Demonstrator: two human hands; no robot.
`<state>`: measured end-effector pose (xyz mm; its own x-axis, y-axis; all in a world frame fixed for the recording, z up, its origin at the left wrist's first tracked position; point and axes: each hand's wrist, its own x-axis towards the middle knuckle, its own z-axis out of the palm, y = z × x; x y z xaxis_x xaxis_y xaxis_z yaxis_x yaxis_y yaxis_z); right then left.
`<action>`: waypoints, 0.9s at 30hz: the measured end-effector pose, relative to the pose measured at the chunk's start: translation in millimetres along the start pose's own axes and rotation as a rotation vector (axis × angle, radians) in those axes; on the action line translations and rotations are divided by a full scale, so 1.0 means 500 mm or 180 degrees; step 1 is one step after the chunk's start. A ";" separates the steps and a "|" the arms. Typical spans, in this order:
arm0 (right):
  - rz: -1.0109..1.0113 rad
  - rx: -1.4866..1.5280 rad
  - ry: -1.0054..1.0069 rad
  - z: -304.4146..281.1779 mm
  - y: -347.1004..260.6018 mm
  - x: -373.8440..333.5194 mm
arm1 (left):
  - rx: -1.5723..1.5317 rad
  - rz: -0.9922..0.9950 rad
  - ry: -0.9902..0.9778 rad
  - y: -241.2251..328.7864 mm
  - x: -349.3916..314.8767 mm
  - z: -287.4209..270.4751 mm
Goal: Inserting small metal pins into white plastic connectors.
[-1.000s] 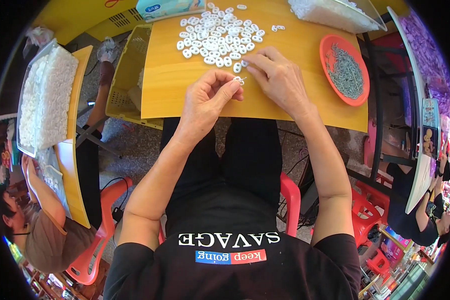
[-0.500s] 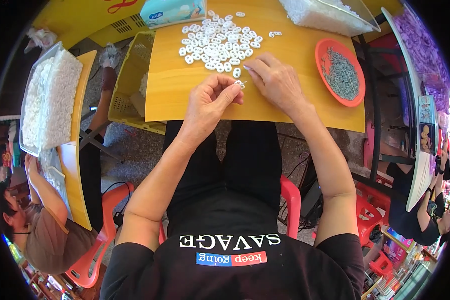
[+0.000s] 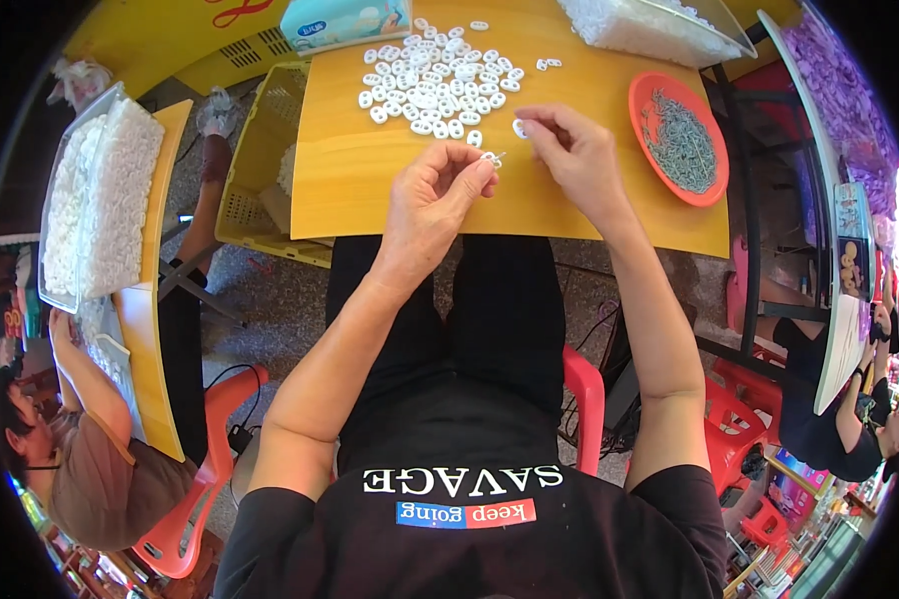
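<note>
Between thumb and fingers of my left hand (image 3: 432, 195) is a small white oval plastic piece (image 3: 488, 159), with a thin metal pin (image 3: 500, 156) sticking out of it to the right. My right hand (image 3: 577, 155), just to the right, pinches another white two-holed piece (image 3: 519, 129) at the tips of its thumb and forefinger. The two pieces are apart. Beyond my hands lies a loose pile of white two-holed pieces (image 3: 435, 90). One single piece (image 3: 474, 138) sits at the pile's near edge, close to my left fingertips.
A red plate (image 3: 704, 199) of grey metal pins (image 3: 684, 150) stands at the right of the yellow table (image 3: 340, 200). Behind are a tissue pack (image 3: 345, 22) and a clear bin (image 3: 659, 35) of white pieces. A co-worker (image 3: 110, 459) sits at the left, another person (image 3: 849, 429) at the right.
My right hand has moved slightly right, and the white piece in its fingertips now shows clearly. My left hand has shifted a little right and up, still holding its piece.
</note>
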<state>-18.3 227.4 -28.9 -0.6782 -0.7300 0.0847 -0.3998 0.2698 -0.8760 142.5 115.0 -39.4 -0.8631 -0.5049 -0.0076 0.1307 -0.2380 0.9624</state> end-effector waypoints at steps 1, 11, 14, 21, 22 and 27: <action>0.0011 -0.0001 0.0002 -0.002 -0.010 -0.010 | -0.0003 -0.0010 -0.0005 0.000 -0.001 0.007; 0.0401 0.2392 0.0161 0.000 -0.053 -0.047 | 0.0226 0.0910 -0.0015 -0.002 0.002 0.043; 0.0202 0.2083 0.0247 0.013 -0.050 -0.053 | 0.0114 0.0992 -0.0003 -0.004 0.002 0.046; 0.0087 0.1079 0.0295 -0.006 -0.053 -0.079 | -0.0233 0.0406 -0.0140 0.018 0.003 0.045; 0.0090 0.1079 0.0296 -0.011 -0.047 -0.079 | -0.0234 0.0403 -0.0141 0.018 0.003 0.045; 0.0341 0.1255 0.0601 -0.021 -0.047 -0.073 | -0.0075 0.0111 0.0060 0.011 0.006 0.044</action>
<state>9.3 254.2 -6.5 -0.8183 -0.5736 0.0366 -0.0804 0.0511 -0.9955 129.9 130.1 -28.2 -0.8485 -0.5288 0.0206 0.1723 -0.2393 0.9555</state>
